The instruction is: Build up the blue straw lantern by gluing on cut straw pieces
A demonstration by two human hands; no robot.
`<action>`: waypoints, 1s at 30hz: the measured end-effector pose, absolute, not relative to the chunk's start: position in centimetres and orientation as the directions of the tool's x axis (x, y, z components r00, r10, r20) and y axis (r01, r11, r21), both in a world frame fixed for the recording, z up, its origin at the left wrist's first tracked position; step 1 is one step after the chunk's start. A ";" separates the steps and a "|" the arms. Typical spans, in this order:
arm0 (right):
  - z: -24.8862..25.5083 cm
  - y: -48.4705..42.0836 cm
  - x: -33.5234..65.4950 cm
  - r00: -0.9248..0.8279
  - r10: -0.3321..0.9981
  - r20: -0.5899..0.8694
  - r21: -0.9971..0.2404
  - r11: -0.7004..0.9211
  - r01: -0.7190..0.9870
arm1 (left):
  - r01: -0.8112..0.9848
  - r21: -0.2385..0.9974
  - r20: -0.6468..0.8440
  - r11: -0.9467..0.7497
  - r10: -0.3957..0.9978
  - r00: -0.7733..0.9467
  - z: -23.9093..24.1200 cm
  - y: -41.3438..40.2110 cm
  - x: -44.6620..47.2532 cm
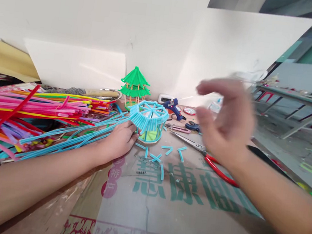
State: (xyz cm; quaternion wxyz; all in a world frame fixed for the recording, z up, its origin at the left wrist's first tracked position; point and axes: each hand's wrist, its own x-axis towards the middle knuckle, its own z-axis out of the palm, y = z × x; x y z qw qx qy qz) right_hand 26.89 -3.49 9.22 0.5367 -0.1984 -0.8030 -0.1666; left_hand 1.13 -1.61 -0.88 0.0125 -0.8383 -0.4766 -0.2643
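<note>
L hand [120, 140] lies low on the flat brown cardboard sheet [178, 214]. Its fingertips are against the near-left side of the small light-blue drum-shaped model w/ fringed spoked roof [148, 120]. The tips are hidden under the fringe, so can't tell if they pinch it or only steady it. R hand [225, 121] hangs in the air, blurred, up and right of the model. Its fingers are spread and loosely bent, w/ nothing in them.

Writing: large green Chinese characters run across the cardboard below both hands, w/ red round marks to their left. Not clear enough to read.

Around the grip:
- Short light-blue cut pieces [165, 153] lie scattered just in front of the model.
- Long light-blue stems [71, 137] fan out left, passing under the L wrist.
- A heap of pink, yellow and red stems [32, 107] lies further left.
- A green two-tier pavilion model [134, 86] stands close behind.
- A blue glue gun [174, 108] lies behind-right.
- Red-handled metal scissors [212, 164] lie beneath the R hand.

Room: white boards [166, 31] close off the back. The cardboard nearer the viewer is bare. The desk edge falls away beyond the R forearm.
</note>
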 end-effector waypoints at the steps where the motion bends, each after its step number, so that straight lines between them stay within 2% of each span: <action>1: 8.6 -2.9 26.4 -0.396 0.109 0.912 0.099 0.877 0.470 | 0.795 0.237 0.463 -0.558 0.784 0.413 -0.9 -1.6 1.1; 5: 5.1 -1.0 25.3 -0.450 0.179 0.875 0.067 0.875 0.479 | 0.768 0.285 0.469 -0.574 0.782 0.411 -0.9 -1.5 1.0; 9: 3.0 -0.8 25.1 -0.503 0.136 0.854 0.139 0.871 0.471 | 0.749 0.318 0.464 -0.581 0.785 0.411 -0.9 -1.4 0.9; 23: 3.8 -1.5 24.9 -0.556 0.191 0.809 0.171 0.829 0.533 | 0.796 0.267 0.449 -0.544 0.801 0.397 -1.1 -1.5 1.1; 30: 4.7 -1.6 24.9 -0.638 0.158 0.754 0.282 0.799 0.531 | 0.788 0.286 0.439 -0.545 0.805 0.398 -0.9 -1.6 1.1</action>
